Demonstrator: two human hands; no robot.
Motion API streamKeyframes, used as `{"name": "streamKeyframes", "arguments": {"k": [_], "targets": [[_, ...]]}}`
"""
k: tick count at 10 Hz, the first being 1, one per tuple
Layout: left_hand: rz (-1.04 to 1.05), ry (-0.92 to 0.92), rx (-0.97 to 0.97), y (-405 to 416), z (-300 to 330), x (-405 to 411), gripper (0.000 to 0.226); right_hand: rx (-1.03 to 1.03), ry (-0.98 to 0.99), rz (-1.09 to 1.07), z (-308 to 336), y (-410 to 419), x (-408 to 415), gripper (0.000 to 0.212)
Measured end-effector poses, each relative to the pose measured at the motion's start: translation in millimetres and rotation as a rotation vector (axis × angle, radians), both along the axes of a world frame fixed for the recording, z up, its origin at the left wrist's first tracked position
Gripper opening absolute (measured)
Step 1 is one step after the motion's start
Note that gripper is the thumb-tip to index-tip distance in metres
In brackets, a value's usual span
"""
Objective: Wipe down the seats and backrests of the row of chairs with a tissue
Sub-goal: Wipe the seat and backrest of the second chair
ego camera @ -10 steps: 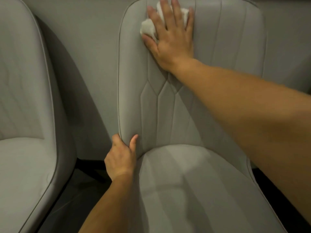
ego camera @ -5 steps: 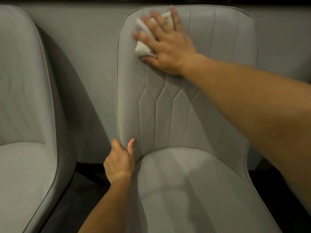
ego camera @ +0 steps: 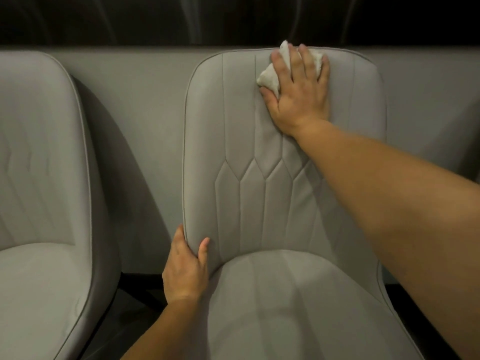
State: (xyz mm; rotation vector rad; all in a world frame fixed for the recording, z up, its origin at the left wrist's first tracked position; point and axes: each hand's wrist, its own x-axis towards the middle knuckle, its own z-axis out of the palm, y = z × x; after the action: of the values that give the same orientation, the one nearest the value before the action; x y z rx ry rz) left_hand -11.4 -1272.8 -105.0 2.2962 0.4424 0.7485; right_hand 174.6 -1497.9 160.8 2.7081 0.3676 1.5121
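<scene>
A grey upholstered chair stands before me, its stitched backrest upright and its seat below. My right hand lies flat with straight fingers near the top of the backrest, right of centre, pressing a crumpled white tissue against it. Part of the tissue pokes out above the fingers at the backrest's top edge. My left hand grips the backrest's lower left edge, thumb on the front face and fingers hidden behind it.
A second grey chair of the same kind stands close on the left, with a narrow gap between the two. A grey wall panel runs behind both chairs, dark wall above it. Dark floor shows under the chairs.
My right hand has slid the tissue from the backrest's upper left to right of centre along the top. The left hand keeps its grip. The view has tilted up.
</scene>
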Motion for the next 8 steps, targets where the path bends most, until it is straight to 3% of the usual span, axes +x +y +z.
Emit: {"name": "streamKeyframes", "arguments": {"k": [1, 3, 4, 6, 8], "targets": [[0.016, -0.058, -0.035, -6.0, 13.2, 6.2, 0.064, -0.004, -0.015, -0.010, -3.0, 1.2, 5.7, 0.071], [0.046, -0.101, -0.160, -22.5, 88.7, 42.5, 0.081, -0.004, -0.036, 0.009, -7.1, -0.2, 11.2, 0.070], [0.057, -0.046, -0.296, -12.4, 137.1, 69.2, 0.064, -0.004, -0.037, 0.006, -6.8, 0.2, 11.0, 0.070], [0.072, -0.236, -0.108, -16.1, 178.7, 96.2, 0.054, 0.004, -0.036, 0.020, -8.1, -0.6, 11.5, 0.070], [0.227, -0.244, -0.005, -25.8, 172.3, 105.9, 0.070, 0.007, -0.025, 0.041, -6.2, -0.7, 12.1, 0.069]]}}
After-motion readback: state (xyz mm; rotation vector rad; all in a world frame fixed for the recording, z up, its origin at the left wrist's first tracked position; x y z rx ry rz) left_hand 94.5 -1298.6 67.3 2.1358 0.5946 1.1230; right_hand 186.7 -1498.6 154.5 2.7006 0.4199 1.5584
